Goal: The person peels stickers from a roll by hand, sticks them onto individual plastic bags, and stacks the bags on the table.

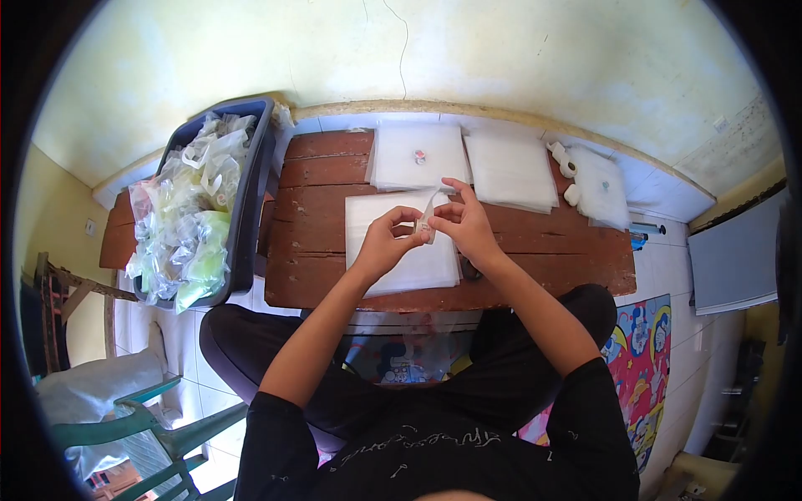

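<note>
Between my left hand [391,240] and my right hand [466,227] is a narrow whitish label strip [427,219] with small print. Fingers and thumbs of both hands are closed on it, and its upper end curls up toward my right fingertips. Directly beneath lies a stack of clear plastic bags [368,219], partly covered by my hands. Just behind it sits another bag stack [397,150], with a small coloured label [420,157] on top. A dark object [470,270] beside my right wrist is mostly hidden.
On the brown wooden table [313,209] are more bag stacks [511,167] [597,184] and white rolls [563,159] at the right. A dark tub [261,159] full of filled plastic bags [188,209] stands left. A green chair [159,434] is lower left; a colourful mat [639,359] lies right.
</note>
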Motion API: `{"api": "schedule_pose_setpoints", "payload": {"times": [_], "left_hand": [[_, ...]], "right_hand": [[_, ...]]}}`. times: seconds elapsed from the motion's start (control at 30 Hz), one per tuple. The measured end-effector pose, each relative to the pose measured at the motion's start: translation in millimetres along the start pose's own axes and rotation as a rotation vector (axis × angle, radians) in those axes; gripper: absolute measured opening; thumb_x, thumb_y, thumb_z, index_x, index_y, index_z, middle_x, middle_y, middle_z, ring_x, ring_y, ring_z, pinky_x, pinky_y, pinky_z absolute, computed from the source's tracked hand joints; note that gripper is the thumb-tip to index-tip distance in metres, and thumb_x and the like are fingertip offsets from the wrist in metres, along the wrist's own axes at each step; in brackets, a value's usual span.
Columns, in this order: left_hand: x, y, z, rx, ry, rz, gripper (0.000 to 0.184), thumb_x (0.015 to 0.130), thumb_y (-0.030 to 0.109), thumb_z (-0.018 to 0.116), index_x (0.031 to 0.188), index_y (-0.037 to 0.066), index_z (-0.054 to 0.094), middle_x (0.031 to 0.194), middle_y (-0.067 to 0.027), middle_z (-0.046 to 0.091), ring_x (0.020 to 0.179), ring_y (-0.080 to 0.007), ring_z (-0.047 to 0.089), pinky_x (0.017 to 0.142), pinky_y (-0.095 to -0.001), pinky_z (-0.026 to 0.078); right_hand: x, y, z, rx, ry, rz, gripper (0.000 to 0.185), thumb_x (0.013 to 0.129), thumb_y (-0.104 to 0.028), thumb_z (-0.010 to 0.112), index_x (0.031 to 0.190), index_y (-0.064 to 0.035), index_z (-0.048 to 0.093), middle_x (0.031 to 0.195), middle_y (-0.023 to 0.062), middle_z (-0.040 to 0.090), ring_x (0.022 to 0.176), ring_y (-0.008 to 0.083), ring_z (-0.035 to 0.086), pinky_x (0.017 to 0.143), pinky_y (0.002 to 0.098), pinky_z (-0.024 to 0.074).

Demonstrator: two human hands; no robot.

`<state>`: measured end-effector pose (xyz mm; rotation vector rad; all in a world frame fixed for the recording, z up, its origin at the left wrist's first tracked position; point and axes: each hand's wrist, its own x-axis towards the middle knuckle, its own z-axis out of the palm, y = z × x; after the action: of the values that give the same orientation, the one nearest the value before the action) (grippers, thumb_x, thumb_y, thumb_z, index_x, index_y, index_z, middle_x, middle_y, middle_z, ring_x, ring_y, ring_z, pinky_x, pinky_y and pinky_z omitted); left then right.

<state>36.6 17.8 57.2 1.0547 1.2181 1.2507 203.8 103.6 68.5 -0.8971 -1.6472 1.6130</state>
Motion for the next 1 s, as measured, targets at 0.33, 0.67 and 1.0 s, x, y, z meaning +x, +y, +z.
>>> {"api": "schedule_pose_setpoints", "payload": {"times": [0.33, 0.67, 1.0], "left_hand": [[2.6, -24.4, 3.0, -0.087, 0.018, 0.003, 0.030, 0.088, 0.014, 0.073, 0.109, -0.002, 0.061, 0.099, -0.0079, 0.065, 0.087, -0.0138, 0.064, 0.074, -0.0264, 0.054], [-6.8, -19.1, -1.7, -0.051, -0.064, -0.007, 0.026, 0.092, 0.018, 0.068, 0.112, 0.005, 0.062, 0.096, -0.0033, 0.067, 0.081, -0.0071, 0.056, 0.072, -0.0244, 0.045], [-5.7, -15.8, 6.8, -0.212, 0.123, 0.097, 0.029, 0.091, 0.010, 0.066, 0.119, 0.000, 0.061, 0.101, -0.0054, 0.068, 0.092, -0.0117, 0.062, 0.082, -0.0255, 0.049]], "right_hand": [[4.2, -3.1, 0.3, 0.129, -0.010, -0.036, 0.055, 0.085, 0.006, 0.065, 0.135, -0.0016, 0.043, 0.086, 0.0064, 0.063, 0.080, 0.0103, 0.061, 0.075, 0.0241, 0.0500], [4.5, 0.0, 2.4, 0.144, -0.006, -0.088, 0.024, 0.089, 0.003, 0.064, 0.112, 0.0001, 0.058, 0.085, 0.0037, 0.063, 0.079, 0.0093, 0.061, 0.073, 0.0238, 0.0499], [2.1, 0.8, 2.8, 0.109, -0.002, -0.079, 0.013, 0.088, -0.001, 0.067, 0.101, -0.0003, 0.063, 0.081, 0.0018, 0.064, 0.077, 0.0084, 0.061, 0.072, 0.0234, 0.0491]]}}
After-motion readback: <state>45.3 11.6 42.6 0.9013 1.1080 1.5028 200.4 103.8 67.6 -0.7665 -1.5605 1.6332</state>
